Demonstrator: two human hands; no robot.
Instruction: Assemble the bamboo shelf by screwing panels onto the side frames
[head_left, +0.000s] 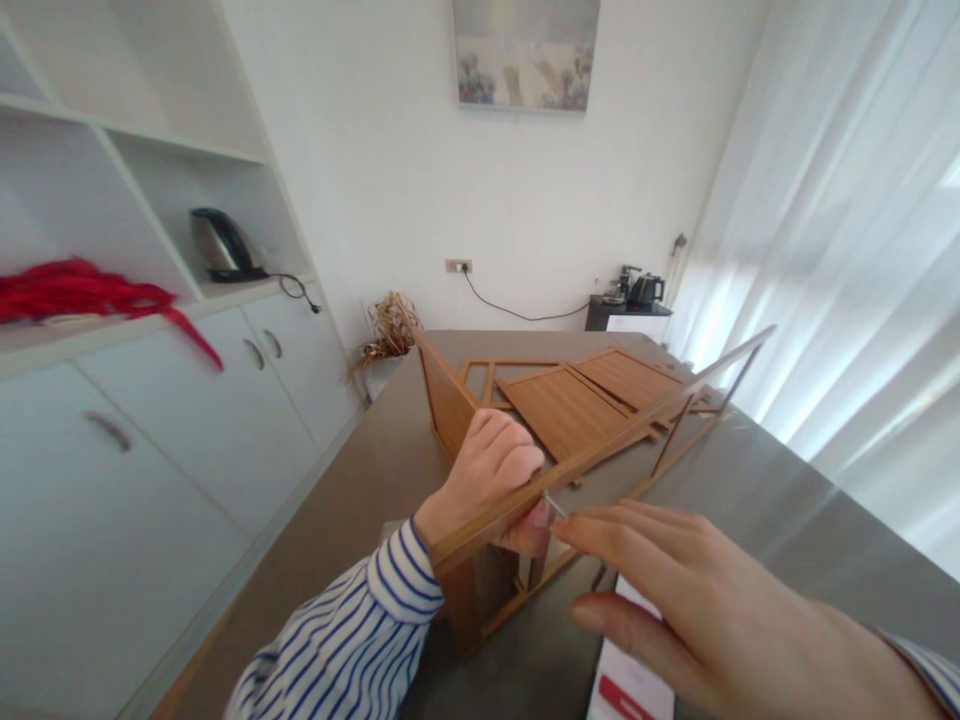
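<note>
1. The left hand [495, 462] is closed around the wooden frame [622, 434], showing above and below its slanting rail; this grip seems to steady the rail beside the metal rod.
2. The right hand [675, 570] is loosely spread, thumb apart from the fingers, a fingertip at the outer end of the metal rod [556, 506], likely placed to push or turn it; whether it presses is hard to tell.
3. The frame stands tilted over the near part of the table [360, 510], giving both hands access to the rail.
4. Under the right hand lies a flat white thing [619, 645] with a red patch, partly hidden.
5. Beyond, wooden panels [566, 412] lie flat, which probably keeps them stable.
</note>
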